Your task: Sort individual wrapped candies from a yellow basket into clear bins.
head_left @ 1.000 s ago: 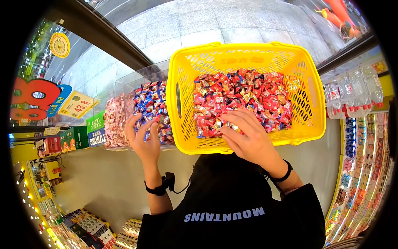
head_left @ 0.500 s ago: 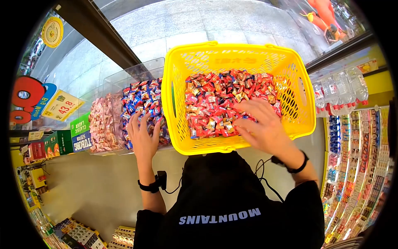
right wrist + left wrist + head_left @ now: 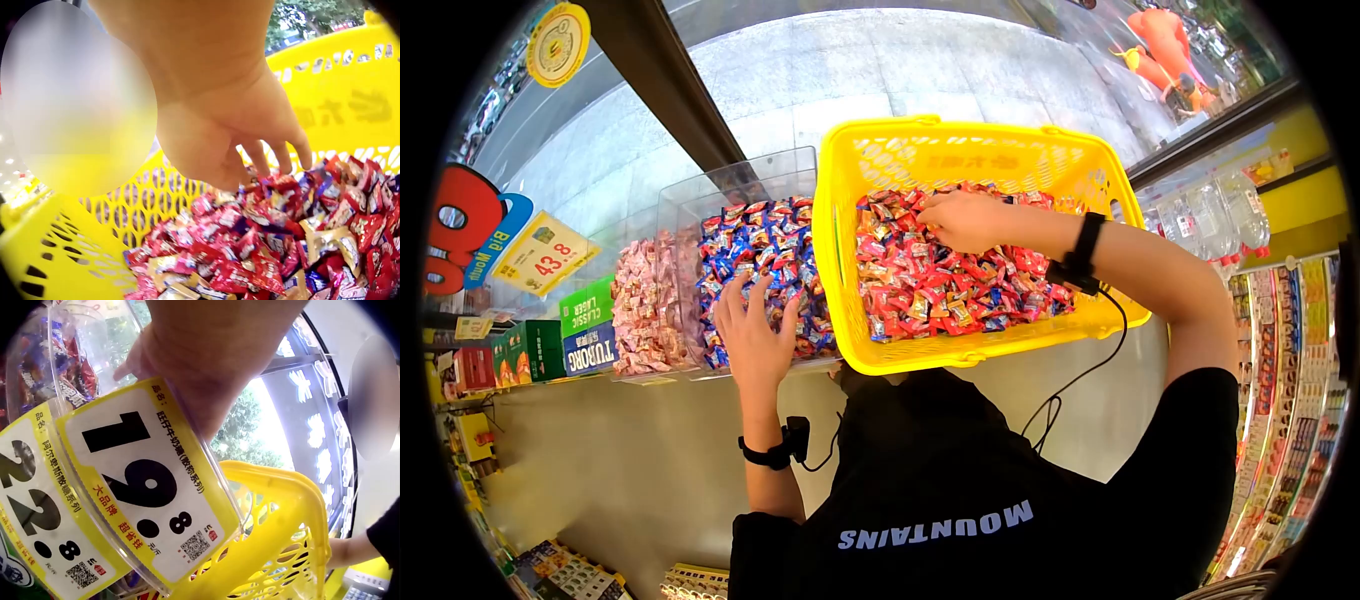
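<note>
The worktop is hidden under the things on it, so I can't tell what it looks like. A clear bin of blue and red sweets [image 3: 750, 235] is under the left hand [image 3: 754, 335], with a clear bin of pink sweets [image 3: 650, 300] just left of that hand and a green and blue box [image 3: 590, 320] farther left. The big yellow basket [image 3: 845, 300], full of shiny wrapped sweets, is around the right hand [image 3: 972, 222], but I can't see what is right under it.

Clear bottles [image 3: 1203, 218], a Tuborg box [image 3: 590, 348] — and stocked shelves [image 3: 1285, 390]
</note>
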Tool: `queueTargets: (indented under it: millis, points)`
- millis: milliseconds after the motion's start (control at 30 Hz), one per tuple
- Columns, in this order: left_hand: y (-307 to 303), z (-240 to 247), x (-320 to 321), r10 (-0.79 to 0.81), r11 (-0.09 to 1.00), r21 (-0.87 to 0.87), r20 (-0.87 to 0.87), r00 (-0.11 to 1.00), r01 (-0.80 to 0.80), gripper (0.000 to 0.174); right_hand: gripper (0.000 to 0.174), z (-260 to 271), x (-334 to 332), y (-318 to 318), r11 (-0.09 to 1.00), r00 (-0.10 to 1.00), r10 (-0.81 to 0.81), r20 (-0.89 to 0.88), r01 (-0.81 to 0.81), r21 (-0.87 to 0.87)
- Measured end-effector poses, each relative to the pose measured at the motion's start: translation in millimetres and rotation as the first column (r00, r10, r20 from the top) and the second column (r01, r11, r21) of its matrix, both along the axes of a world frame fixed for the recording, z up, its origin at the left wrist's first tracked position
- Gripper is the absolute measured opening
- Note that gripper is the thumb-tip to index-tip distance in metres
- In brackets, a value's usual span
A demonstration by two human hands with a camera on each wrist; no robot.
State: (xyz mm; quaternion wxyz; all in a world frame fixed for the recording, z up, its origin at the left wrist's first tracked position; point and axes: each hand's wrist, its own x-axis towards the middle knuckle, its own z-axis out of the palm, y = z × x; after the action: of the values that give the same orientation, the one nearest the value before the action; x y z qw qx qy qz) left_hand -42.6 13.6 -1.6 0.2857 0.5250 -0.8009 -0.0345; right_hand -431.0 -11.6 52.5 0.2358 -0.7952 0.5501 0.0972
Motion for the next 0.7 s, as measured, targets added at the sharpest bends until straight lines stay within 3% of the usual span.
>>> queueTargets:
  millis: [100,267,367,500,700]
  points:
    - [1.6,0.0,1.7,-0.003,1.0,-0.017,-0.038,0.999,0.002,0.046,0.051,-53.3,-7.0,-15.2,1.0,0.996,-0.007,-0.085,0.006,-0.014]
    - [1.9,3.7,0.8,0.016,1.0,-0.026,-0.056,0.998,-0.018,0.044,0.06,-63.1,-9.6,-9.4,0.987,0.997,0.032,-0.066,-0.042,-0.155]
    - [1.1,2.6,0.1,0.032,0.999,-0.033,-0.075,0.997,-0.035,0.043,0.054,-37.3,2.8,-15.2,0.998,0.989,0.044,-0.139,-0.039,0.04]
    - [3.8,4.7,-0.1,0.042,0.999,-0.026,-0.082,0.996,-0.045,0.043,0.055,-28.2,7.9,-16.0,0.995,0.959,0.093,-0.267,-0.082,0.05]
    - [4.8,4.5,-0.8,0.049,0.998,-0.039,-0.081,0.996,-0.052,0.043,0.056,-20.7,15.9,-20.2,0.992,0.956,0.04,-0.292,-0.003,0.125]
